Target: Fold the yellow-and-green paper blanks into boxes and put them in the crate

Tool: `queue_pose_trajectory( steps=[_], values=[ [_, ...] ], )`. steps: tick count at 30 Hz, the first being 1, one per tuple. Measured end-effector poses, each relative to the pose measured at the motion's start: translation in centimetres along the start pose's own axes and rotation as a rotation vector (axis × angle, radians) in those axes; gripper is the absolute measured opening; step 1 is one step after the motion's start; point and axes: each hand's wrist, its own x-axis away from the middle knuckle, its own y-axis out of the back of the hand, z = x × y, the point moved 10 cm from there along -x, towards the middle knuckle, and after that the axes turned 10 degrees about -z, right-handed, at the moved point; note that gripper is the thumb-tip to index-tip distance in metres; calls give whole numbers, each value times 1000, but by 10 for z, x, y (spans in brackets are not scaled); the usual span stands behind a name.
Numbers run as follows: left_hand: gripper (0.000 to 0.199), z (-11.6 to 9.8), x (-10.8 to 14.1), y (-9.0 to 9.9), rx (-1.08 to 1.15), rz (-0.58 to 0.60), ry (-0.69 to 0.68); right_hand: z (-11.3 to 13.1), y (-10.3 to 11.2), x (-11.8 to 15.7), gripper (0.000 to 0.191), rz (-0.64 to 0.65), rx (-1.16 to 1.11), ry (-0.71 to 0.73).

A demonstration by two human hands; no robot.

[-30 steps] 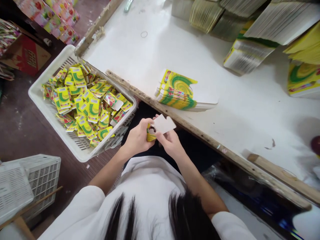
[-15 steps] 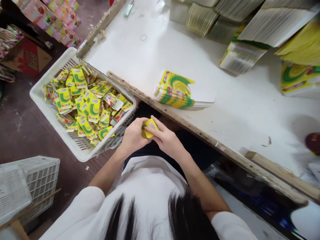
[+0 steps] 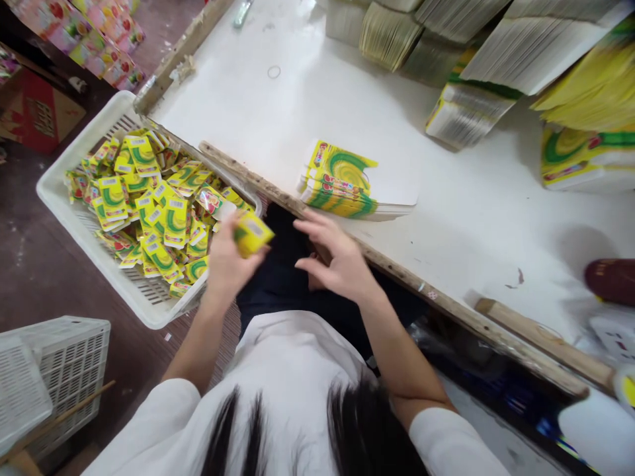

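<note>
My left hand [image 3: 231,261] grips a small yellow-green card box [image 3: 253,235] with a barcode label, a little blurred, beside the basket's near right rim. Fingers apart and holding nothing, my right hand [image 3: 335,258] hovers just off the table edge, over my lap. In front of it on the table lies a fanned stack of flat yellow-green printed cartons [image 3: 342,178], their white flaps pointing right. At my left the white plastic basket [image 3: 99,264] holds a heap of similar small yellow-green boxes [image 3: 176,218].
Bundles of flat cartons [image 3: 536,46] stand along the table's far right. A wooden strip [image 3: 540,344] lines the near edge, and a dark red round object [image 3: 610,281] sits at the right. White crates [image 3: 74,370] and a cardboard box [image 3: 40,109] stand on the floor.
My hands have parted. The left carries the small box left toward the basket; the right has let go of it, opened and moved slightly right. The view has shifted a little.
</note>
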Motion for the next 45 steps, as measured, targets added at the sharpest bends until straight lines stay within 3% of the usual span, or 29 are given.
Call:
queue_pose_trajectory(
  steps=[2,3,5,9,12,14,16,19,21,23,25,27,32,35,38,42,44,45],
  values=[
    [95,31,-11,46,-99,-295,87,-5,40,-16,42,-227,142,21],
    [100,41,-13,58,-108,-353,112,-11,60,-23,39,-344,242,16],
    [101,51,-14,64,-91,-362,137,-27,82,-36,39,-435,434,-27],
    [81,36,0,21,69,-128,161,-52,83,-53,30,-369,632,-89],
    [59,10,15,-20,235,69,173,-43,82,-51,31,-405,640,-80],
    [57,-9,24,-44,390,197,182,-31,83,-42,33,-476,561,-76],
    [69,-27,31,-63,580,307,209,-20,74,-30,36,-492,394,-87],
    [79,-45,30,-74,844,309,307,-10,31,-8,38,-302,49,-143],
    [68,-48,21,-70,1003,180,394,-3,-9,9,37,-109,-173,-206],
    [56,-47,11,-62,1150,15,475,7,-37,23,40,-10,-335,-239],
    [54,-42,2,-52,1251,-150,533,14,-52,29,50,26,-374,-234],
    [58,-37,-2,-47,1247,-224,566,15,-58,29,55,33,-347,-224],
    [70,-28,5,-55,1041,-115,480,-12,-40,20,29,-99,-366,-324],
    [46,-10,16,-54,1002,-131,470,-22,-19,16,16,-177,-367,-326],
    [32,8,17,-49,958,-61,501,-13,-1,13,13,-168,-262,-218],
    [68,1,-4,-10,902,36,364,15,22,9,21,-203,117,47],
    [88,-19,-12,6,771,108,216,27,20,10,28,-179,260,159],
    [96,-32,-12,6,669,186,135,34,14,11,30,-139,280,211]
  ],
)
